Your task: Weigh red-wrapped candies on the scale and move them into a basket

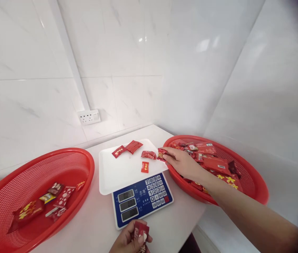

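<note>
My left hand [127, 239], low in the head view, is closed around a dark red snack packet [140, 233] in front of the scale. At the right edge of the white weighing tray [119, 175], my right hand [181, 161] pinches a small red snack packet [161, 154]. On the tray lie several red packets, among them a flat one [134, 146], a darker one [119, 151], one near my fingertips [149, 154] and a small one with yellow print [145, 167]. The scale's blue panel [142, 196] has grey displays and a keypad.
To the right, a red plastic basket [259, 189] holds many red packets. Another red basket [85, 154] on the left holds several packets. Both flank the scale on a white table [161, 233] in a corner, against tiled walls with a socket [89, 117].
</note>
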Demonstrator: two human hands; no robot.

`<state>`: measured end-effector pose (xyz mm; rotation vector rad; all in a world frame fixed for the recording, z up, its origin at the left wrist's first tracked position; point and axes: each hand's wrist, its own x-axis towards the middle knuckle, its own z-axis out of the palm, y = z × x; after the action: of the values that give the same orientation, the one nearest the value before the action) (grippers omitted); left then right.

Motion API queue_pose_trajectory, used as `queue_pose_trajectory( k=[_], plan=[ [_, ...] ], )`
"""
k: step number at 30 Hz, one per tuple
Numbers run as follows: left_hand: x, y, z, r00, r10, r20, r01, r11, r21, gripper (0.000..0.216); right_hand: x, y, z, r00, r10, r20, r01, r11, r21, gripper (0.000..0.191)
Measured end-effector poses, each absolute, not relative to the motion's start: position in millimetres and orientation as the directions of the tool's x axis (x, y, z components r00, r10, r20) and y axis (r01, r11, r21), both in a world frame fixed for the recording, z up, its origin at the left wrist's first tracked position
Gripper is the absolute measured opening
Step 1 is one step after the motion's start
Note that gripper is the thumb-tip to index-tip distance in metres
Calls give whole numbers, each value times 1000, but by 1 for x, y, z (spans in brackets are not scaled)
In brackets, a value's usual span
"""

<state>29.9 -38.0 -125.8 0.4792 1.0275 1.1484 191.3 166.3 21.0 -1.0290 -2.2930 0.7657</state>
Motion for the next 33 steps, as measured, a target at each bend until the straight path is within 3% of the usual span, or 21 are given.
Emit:
queue_pose_trajectory(
  k=[5,8,10,12,14,17,19,22,25,28,30,33],
  plan=[
    [30,-41,-119,46,927,-373,-548,336,766,53,161,134,14,-606,709,361,283,616,-735,43],
    [34,-44,-113,-53,927,-372,-585,273,764,51,164,99,-17,-637,698,327,187,552,-813,39],
    [39,-48,-110,-201,923,-329,-547,173,819,50,168,71,-47,-681,707,190,130,372,-919,41],
    [44,-53,-110,-347,900,-265,-434,97,896,51,169,46,-78,-744,665,69,1,103,-995,58],
    [50,-58,-114,-445,882,-154,-264,35,964,48,167,28,-103,-851,524,31,-124,-143,-982,84],
    [59,-61,-131,-466,871,154,100,-121,988,36,163,17,-124,-904,428,21,-160,-292,-943,99],
    [62,-60,-144,-409,849,335,359,-188,914,34,160,17,-128,-906,423,-27,-110,-296,-949,95],
    [62,-55,-158,-278,828,488,649,-213,731,52,158,18,-125,-876,466,-126,-25,-304,-952,80],
    [55,-54,-152,-85,863,499,774,-258,578,78,160,21,-122,-841,516,-159,32,-246,-969,68],
    [43,-61,-128,87,906,413,839,-291,461,93,164,26,-125,-862,483,-153,79,-171,-982,53],
    [29,-69,-109,71,921,384,913,-215,346,88,167,28,-131,-881,438,-179,100,-198,-975,50],
    [-4,-81,-85,-99,888,449,992,53,114,65,169,28,-139,-888,409,-209,98,-276,-956,55]
  ],
)
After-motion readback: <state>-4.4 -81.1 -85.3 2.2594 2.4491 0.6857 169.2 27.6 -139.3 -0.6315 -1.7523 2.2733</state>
